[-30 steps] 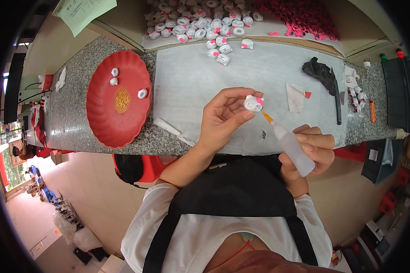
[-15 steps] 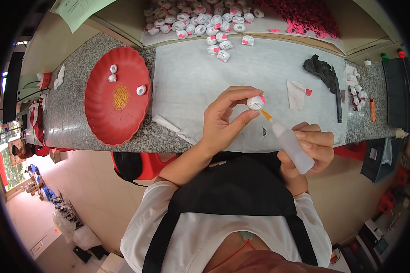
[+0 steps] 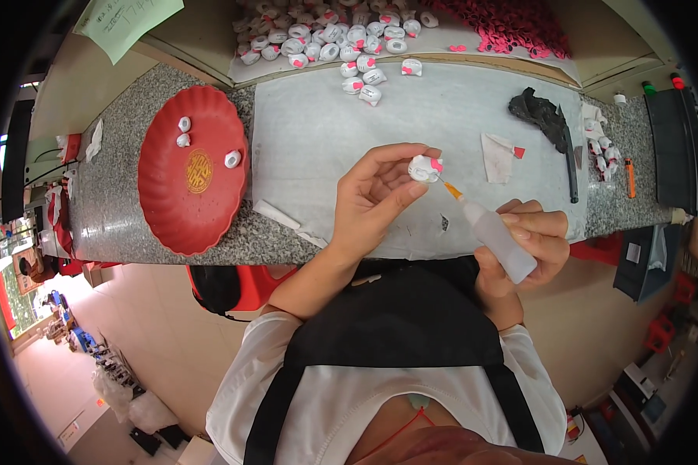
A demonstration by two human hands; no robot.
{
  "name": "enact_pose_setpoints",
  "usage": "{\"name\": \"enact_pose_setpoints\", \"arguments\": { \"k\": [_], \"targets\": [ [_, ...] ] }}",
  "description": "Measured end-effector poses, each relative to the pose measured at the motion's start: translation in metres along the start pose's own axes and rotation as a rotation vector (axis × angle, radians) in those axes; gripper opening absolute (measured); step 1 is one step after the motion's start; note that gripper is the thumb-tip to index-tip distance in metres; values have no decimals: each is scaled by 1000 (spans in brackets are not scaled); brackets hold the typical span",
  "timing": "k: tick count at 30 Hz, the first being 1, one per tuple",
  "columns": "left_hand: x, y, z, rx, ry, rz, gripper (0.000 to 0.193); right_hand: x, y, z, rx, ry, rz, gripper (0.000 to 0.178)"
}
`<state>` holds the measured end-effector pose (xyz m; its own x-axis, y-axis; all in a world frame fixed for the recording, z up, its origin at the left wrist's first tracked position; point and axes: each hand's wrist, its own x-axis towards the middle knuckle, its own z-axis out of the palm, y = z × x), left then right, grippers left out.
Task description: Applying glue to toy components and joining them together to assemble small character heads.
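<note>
Between the thumb and fingers of my left hand (image 3: 372, 194) is a small white cat-head figure (image 3: 424, 168) with a pink bow. My right hand (image 3: 537, 240) grips a translucent squeeze bottle (image 3: 502, 242). Its orange needle tip (image 3: 451, 191) points up and left, the thin needle end at or very near the figure's lower right edge; whether it touches I cannot tell. Both hands are above the white paper sheet (image 3: 302, 132) on the counter. Left of the sheet stands a red scalloped tray (image 3: 167, 205) with 3 small white pieces (image 3: 233, 160) in it.
Many white figures with pink bows (image 3: 329, 32) are heaped at the back, beside a pile of pink bows (image 3: 512, 27). Right on the sheet lie a folded tissue (image 3: 496, 157) and crumpled black plastic (image 3: 539, 115). An orange pen-like stick (image 3: 630, 178) lies on the granite counter (image 3: 609, 203).
The figure in my left hand has turned, so its face and bow now show more. The needle tip has shifted slightly to its lower right edge. The whole view has moved slightly.
</note>
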<state>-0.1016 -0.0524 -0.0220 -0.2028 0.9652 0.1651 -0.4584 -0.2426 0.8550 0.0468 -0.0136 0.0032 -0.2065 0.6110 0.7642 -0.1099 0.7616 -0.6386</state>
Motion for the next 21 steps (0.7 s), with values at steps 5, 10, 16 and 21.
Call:
{"name": "enact_pose_setpoints", "arguments": {
  "k": [5, 10, 16, 21],
  "targets": [
    [5, 6, -3, -86, 98, 26, 33, 16, 8, -7, 57, 40, 107, 31],
    [0, 12, -13, -171, 162, 65, 32, 52, 43, -5, 172, -84, 612, 30],
    [-5, 23, -13, -130, 173, 57, 33, 93, 127, 13, -540, -446, 333, 25],
    [-18, 30, -15, -146, 198, 23, 33, 84, 134, 20, -706, -563, 154, 20]
  ]
}}
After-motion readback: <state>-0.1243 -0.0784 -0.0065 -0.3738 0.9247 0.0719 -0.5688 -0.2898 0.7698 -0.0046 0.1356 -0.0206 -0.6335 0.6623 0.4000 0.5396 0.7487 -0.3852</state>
